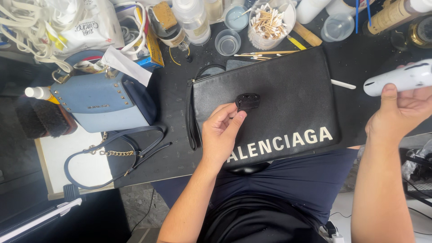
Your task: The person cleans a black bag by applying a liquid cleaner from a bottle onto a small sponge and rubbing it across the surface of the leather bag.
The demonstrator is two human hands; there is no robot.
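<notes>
Black pouch (279,99) flat at the worktop's (175,153) front edge.
At the back edge I see a clear cup (271,22) full of cotton swabs. My left hand (220,132) pinches a small black piece (247,101) on the matte, white-lettered pouch; my right hand (398,112) grips a white tool (398,80).

To my left stands a light blue handbag (101,102) with gold studs, its navy strap (118,153) and chain looped on the mat. Behind it, a cup of cotton swabs (269,21), clear plastic cups (227,42) and a spray bottle (42,93).
</notes>
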